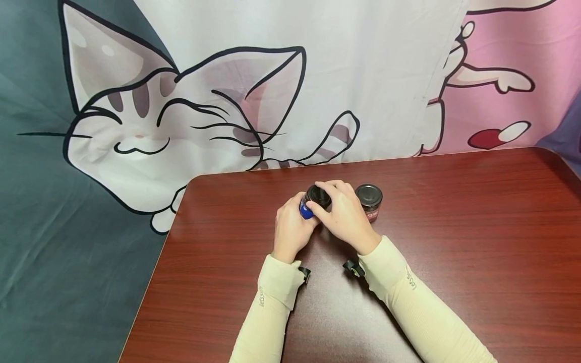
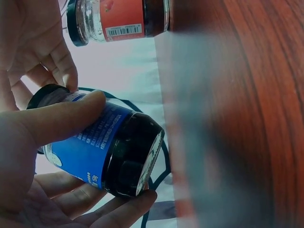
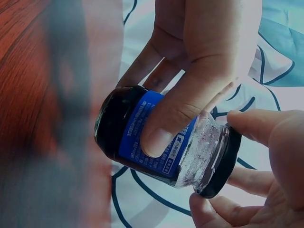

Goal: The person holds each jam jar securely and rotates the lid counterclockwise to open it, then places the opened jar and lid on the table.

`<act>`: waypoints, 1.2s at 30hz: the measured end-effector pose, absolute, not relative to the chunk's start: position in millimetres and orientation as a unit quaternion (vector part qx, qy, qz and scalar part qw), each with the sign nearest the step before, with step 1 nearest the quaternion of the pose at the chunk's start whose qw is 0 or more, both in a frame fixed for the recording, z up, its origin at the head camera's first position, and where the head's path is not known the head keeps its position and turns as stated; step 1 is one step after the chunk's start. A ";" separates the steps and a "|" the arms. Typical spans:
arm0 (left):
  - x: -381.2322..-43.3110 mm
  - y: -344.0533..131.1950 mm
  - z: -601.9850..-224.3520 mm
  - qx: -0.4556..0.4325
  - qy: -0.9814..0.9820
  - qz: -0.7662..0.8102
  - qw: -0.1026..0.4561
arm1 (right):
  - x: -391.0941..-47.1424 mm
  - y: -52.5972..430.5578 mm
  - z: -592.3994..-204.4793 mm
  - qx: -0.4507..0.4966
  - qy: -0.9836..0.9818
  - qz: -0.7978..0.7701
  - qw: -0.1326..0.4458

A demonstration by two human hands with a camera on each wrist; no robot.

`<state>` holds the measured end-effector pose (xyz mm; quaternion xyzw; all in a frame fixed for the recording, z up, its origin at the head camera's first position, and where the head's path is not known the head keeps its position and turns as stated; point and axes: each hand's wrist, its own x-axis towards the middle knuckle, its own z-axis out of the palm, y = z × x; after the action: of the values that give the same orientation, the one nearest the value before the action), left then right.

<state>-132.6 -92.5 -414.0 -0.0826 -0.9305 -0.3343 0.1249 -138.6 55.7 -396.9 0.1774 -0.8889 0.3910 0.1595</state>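
A glass jar (image 2: 97, 142) with a blue label and dark contents is held tilted above the table. My left hand (image 1: 292, 227) grips its body, thumb across the label and fingers round the far side. At the top, my right hand (image 1: 345, 214) holds the black lid (image 3: 222, 161) by its rim between thumb and fingers. In the right wrist view the lid sits on the jar's mouth, and smears coat the clear glass below it. A second jar (image 1: 369, 201) with a black lid and a red label stands upright just right of my right hand.
The reddish-brown wooden table (image 1: 454, 252) extends on both sides of the arms, its left edge slanting toward the viewer. Behind it hangs a curtain (image 1: 386, 65) printed with cartoon cats. Small black devices (image 1: 354, 268) are strapped at both wrists.
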 end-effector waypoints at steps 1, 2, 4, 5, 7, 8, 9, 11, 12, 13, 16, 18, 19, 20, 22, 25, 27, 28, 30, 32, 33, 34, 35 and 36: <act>-132.8 -92.5 -414.0 -0.083 -0.931 -0.334 0.125 | -138.6 55.9 -396.6 0.177 -0.889 0.391 0.158; -133.0 -92.5 -414.2 -0.084 -0.931 -0.334 0.124 | -138.6 56.1 -396.3 0.178 -0.890 0.390 0.158; -133.6 -92.4 -414.5 -0.085 -0.930 -0.334 0.124 | -138.7 56.4 -395.8 0.179 -0.890 0.389 0.157; -133.5 -92.3 -414.4 -0.086 -0.930 -0.334 0.123 | -138.6 56.6 -395.4 0.179 -0.890 0.389 0.156; -134.5 -92.4 -414.9 -0.089 -0.930 -0.334 0.125 | -138.7 56.9 -394.9 0.180 -0.890 0.388 0.156; -134.5 -92.4 -414.8 -0.089 -0.930 -0.333 0.126 | -138.8 57.1 -394.8 0.181 -0.890 0.388 0.155; -134.5 -92.4 -414.6 -0.090 -0.930 -0.332 0.126 | -139.0 57.4 -394.7 0.182 -0.890 0.387 0.155; -134.6 -92.5 -414.4 -0.091 -0.931 -0.331 0.125 | -139.3 57.8 -394.6 0.183 -0.891 0.386 0.155; -134.7 -92.5 -414.5 -0.091 -0.931 -0.332 0.125 | -139.6 58.0 -394.5 0.183 -0.891 0.386 0.154; -134.7 -92.5 -414.4 -0.090 -0.931 -0.332 0.123 | -139.8 58.2 -394.5 0.185 -0.891 0.385 0.154; -134.5 -92.3 -414.3 -0.089 -0.932 -0.331 0.119 | -140.1 58.6 -394.4 0.188 -0.891 0.383 0.153; -134.2 -92.2 -414.3 -0.087 -0.933 -0.329 0.116 | -139.9 58.9 -393.9 0.190 -0.892 0.383 0.151; -134.1 -92.2 -414.3 -0.087 -0.934 -0.328 0.114 | -139.7 58.9 -393.9 0.190 -0.892 0.382 0.150; -134.0 -92.1 -414.2 -0.086 -0.934 -0.327 0.114 | -139.4 59.1 -393.6 0.191 -0.892 0.381 0.149; -133.9 -92.1 -414.0 -0.086 -0.935 -0.326 0.112 | -139.2 59.1 -393.6 0.192 -0.892 0.381 0.149; -134.1 -92.0 -413.6 -0.086 -0.935 -0.326 0.110 | -139.1 59.2 -393.7 0.193 -0.892 0.380 0.148; -134.1 -92.0 -413.3 -0.086 -0.935 -0.326 0.109 | -139.0 59.2 -393.7 0.194 -0.892 0.380 0.147; -134.3 -92.1 -413.6 -0.085 -0.935 -0.326 0.109 | -138.8 59.3 -393.5 0.194 -0.892 0.380 0.145; -134.2 -92.2 -413.8 -0.084 -0.935 -0.327 0.109 | -138.2 59.4 -393.0 0.195 -0.892 0.382 0.142; -134.2 -92.2 -414.1 -0.083 -0.935 -0.327 0.109 | -137.8 59.3 -392.6 0.195 -0.892 0.383 0.139; -134.2 -92.3 -414.1 -0.082 -0.935 -0.329 0.109 | -137.6 59.3 -392.4 0.195 -0.892 0.383 0.138; -134.0 -92.5 -414.1 -0.081 -0.934 -0.329 0.109 | -137.6 59.2 -392.6 0.195 -0.892 0.383 0.138; -133.6 -92.6 -413.8 -0.081 -0.934 -0.330 0.107 | -137.7 59.0 -392.6 0.195 -0.892 0.383 0.137; -133.3 -92.7 -413.7 -0.080 -0.934 -0.331 0.106 | -137.8 58.8 -392.8 0.195 -0.893 0.383 0.136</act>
<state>-133.3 -92.7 -413.7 -0.0796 -0.9344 -0.3305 0.1064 -137.8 58.8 -392.8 0.1950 -0.8925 0.3833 0.1358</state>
